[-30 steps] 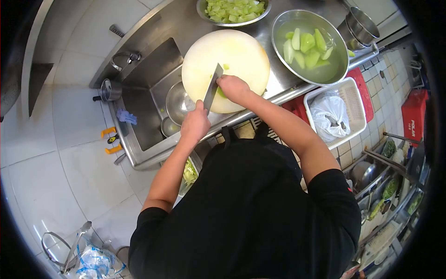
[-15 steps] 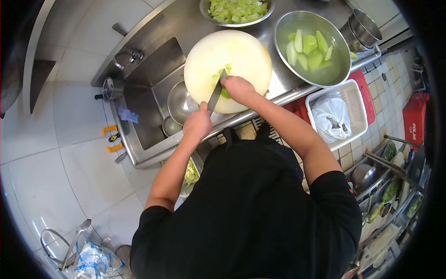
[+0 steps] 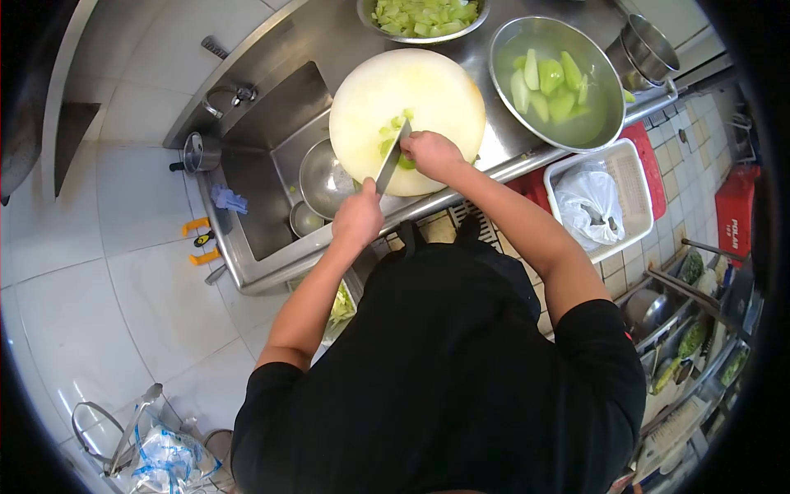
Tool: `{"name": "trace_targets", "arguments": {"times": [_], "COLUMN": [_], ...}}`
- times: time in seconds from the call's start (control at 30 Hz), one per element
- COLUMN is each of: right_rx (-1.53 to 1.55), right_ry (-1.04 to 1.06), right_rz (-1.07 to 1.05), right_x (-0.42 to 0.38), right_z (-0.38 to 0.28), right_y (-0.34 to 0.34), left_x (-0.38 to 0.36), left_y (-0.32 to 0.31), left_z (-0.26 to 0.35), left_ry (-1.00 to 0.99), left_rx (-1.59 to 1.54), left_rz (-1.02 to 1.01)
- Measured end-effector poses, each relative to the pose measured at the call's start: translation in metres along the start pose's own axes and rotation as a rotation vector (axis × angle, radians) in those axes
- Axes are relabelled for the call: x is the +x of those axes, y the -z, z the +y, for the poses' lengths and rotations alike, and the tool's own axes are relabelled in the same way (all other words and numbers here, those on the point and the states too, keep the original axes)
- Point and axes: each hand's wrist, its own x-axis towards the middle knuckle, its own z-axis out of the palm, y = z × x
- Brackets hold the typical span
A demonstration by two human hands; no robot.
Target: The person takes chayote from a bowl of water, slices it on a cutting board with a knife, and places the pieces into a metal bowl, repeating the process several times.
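Note:
My left hand (image 3: pixel 359 216) is closed round the handle of a kitchen knife (image 3: pixel 392 160). Its blade slants up and away across a round white cutting board (image 3: pixel 370 90). Close against the blade's right side, the curled fingers of my right hand (image 3: pixel 433 156) press on a light green vegetable piece (image 3: pixel 406 162), mostly hidden under them. Small cut green bits (image 3: pixel 391 130) lie along the blade's left side. Right of the board, a steel bowl (image 3: pixel 605 107) holds several pale green wedges (image 3: pixel 550 76) in water.
A bowl of chopped green pieces (image 3: pixel 424 18) stands beyond the board. On the left is a sink (image 3: pixel 259 198) with a metal bowl (image 3: pixel 325 179) in it. A white basket (image 3: pixel 640 185) with a plastic bag (image 3: pixel 589 208) sits below the counter's right edge. Steel pots (image 3: pixel 648 49) stand at far right.
The knife has shifted slightly to the right over the board, and the cut bits beside the blade lie a little differently. Both hands keep their holds. The whole view has moved slightly.

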Motion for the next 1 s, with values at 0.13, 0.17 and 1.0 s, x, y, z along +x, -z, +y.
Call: {"name": "trace_targets", "arguments": {"times": [0.13,0.17,1.0], "right_rx": [-0.075,-0.067,-0.053], "right_ry": [-0.022,-0.024,-0.034], "right_rz": [-0.04,-0.045,0.066], "right_x": [-0.003,-0.005,-0.02], "right_z": [-0.003,-0.001,0.002], "right_y": [0.004,0.001,0.002], "left_x": [-0.003,-0.003,-0.009], "left_y": [0.007,-0.001,0.0], "left_z": [-0.001,-0.001,0.006], "left_ry": [-0.003,0.007,-0.036], "left_rx": [0.007,0.003,-0.011], "left_rz": [-0.018,-0.018,0.041]}}
